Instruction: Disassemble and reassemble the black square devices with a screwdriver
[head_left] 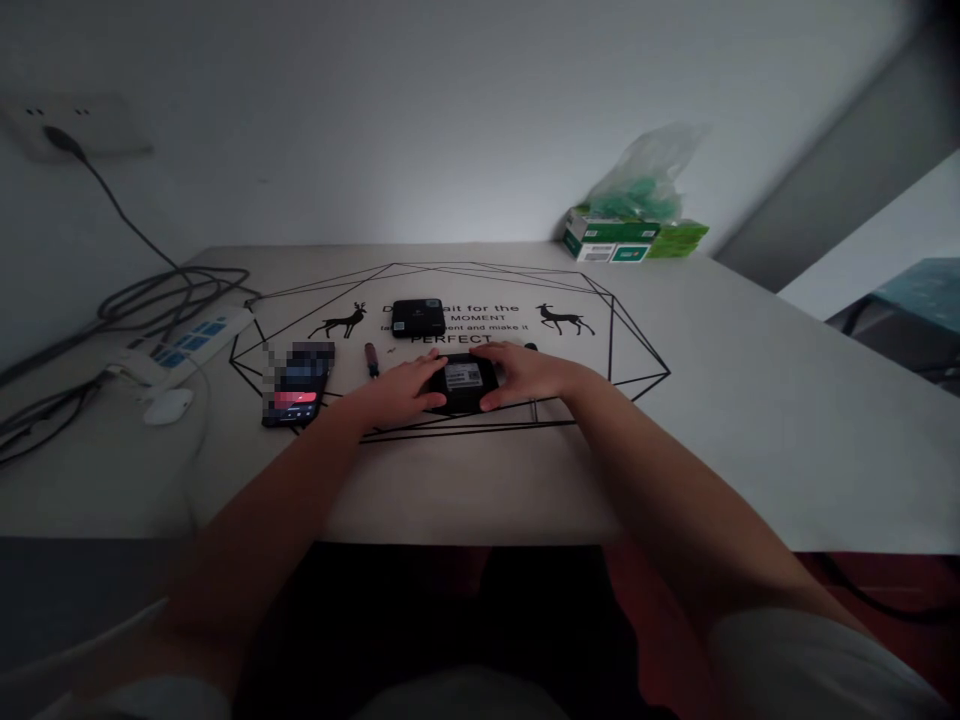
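A flat black box with a white printed label lies on the printed mat, label side up. My left hand grips its left edge, with thumb and fingers closed on it. From the other side, my right hand holds the right edge in the same way. Just left of my left hand lies a screwdriver with a reddish handle. A thin metal shaft shows below my right hand, which hides most of that tool. Behind the hands rests a second black box.
A lit phone lies left of my hands. Farther left are a power strip, a white charger and coiled cables. Green and white boxes with a plastic bag stand against the wall on the white table.
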